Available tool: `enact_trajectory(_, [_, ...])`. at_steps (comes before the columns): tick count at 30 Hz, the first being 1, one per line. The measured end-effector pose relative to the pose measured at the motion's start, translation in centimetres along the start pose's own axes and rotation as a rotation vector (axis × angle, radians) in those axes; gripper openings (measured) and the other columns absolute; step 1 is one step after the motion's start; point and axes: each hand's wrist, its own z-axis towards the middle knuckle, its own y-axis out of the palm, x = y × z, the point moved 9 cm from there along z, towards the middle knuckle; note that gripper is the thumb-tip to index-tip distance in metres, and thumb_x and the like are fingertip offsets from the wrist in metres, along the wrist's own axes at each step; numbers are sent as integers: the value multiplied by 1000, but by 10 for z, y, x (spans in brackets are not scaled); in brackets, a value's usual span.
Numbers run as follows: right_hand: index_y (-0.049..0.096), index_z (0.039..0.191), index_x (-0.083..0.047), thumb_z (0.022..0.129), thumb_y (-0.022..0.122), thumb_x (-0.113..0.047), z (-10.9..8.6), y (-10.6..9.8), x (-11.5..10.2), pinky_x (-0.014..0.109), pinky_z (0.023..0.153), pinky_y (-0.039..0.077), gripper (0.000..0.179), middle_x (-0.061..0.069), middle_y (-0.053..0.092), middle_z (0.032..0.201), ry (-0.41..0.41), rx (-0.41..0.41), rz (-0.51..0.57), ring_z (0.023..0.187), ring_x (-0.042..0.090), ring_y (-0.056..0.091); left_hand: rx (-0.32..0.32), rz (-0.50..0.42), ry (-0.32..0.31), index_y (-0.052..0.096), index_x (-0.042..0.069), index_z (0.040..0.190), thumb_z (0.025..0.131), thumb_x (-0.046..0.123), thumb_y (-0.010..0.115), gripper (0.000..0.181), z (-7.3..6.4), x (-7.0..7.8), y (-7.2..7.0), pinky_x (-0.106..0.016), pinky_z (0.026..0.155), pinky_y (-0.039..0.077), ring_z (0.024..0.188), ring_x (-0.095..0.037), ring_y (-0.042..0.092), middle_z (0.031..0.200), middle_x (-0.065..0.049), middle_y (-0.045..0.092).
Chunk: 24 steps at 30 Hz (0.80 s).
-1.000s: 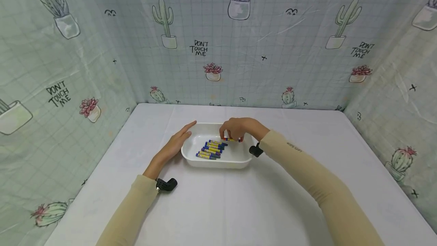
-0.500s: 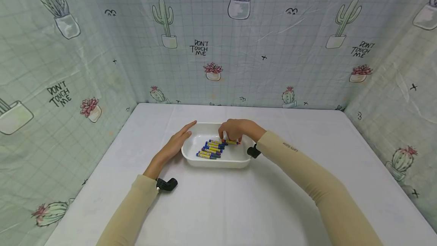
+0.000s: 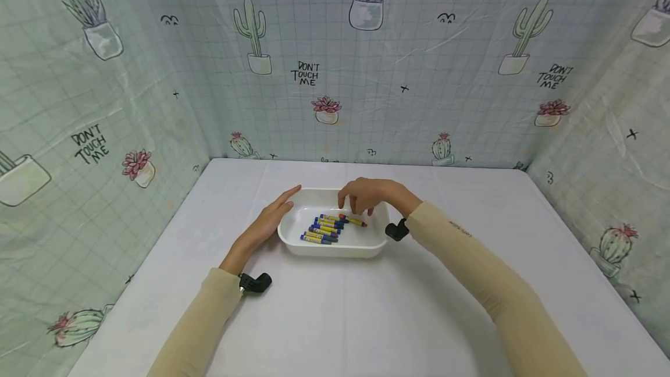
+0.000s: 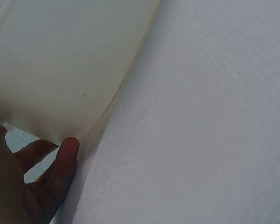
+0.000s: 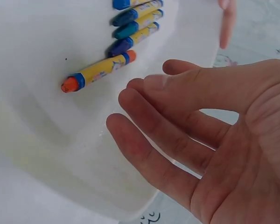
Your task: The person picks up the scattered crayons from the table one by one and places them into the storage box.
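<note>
A white tray (image 3: 330, 252) stands on the table, and my left hand (image 3: 266, 221) rests against its left end with fingers extended. In the left wrist view the thumb (image 4: 67, 156) touches the tray's outer wall. Several yellow-wrapped crayons (image 3: 323, 230) with blue and dark ends lie side by side in the tray. To their right an orange crayon (image 5: 100, 71) lies on the tray floor, slightly askew to the others. My right hand (image 3: 363, 195) hovers over the tray's far right part, just apart from that crayon. Its fingers (image 5: 144, 116) are loosely bent and hold nothing.
White cloth (image 3: 314, 319) covers the table around the tray. A cactus-print curtain (image 3: 335, 74) rises along the back and both sides. Black wrist devices (image 3: 255, 283) sit on both forearms.
My right hand has let go of the orange crayon and drawn slightly up and away. The crayon, earlier held nearly level in view, now lies slanted in the tray. The left hand stays put.
</note>
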Motion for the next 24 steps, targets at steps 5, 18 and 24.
enact_trajectory(5, [62, 139, -13, 95, 64, 0, -15, -6, 3, 43, 83, 64, 45, 13, 71, 117, -60, 38, 35, 101, 23, 68, 0, -4, 9, 29, 39, 163, 113, 39, 32, 50, 1, 0, 0, -63, 128, 15, 160, -33, 23, 172, -2, 27])
enact_trajectory(18, [65, 132, -11, 97, 66, -2, -64, -22, 22, 42, 81, 64, 36, 22, 69, 120, -150, 203, 204, 109, 39, 70, -18, -35, -5, 25, 34, 165, 114, 36, 31, 51, 2, 2, 1, -62, 129, 13, 161, -35, 20, 173, -4, 23])
enact_trajectory(24, [64, 133, -10, 97, 65, -5, -87, -26, 51, 44, 81, 64, 36, 24, 69, 121, -125, 309, 259, 105, 37, 71, -6, -27, 8, 29, 37, 163, 113, 38, 33, 50, 1, 3, 0, -62, 128, 16, 160, -34, 24, 172, -3, 28])
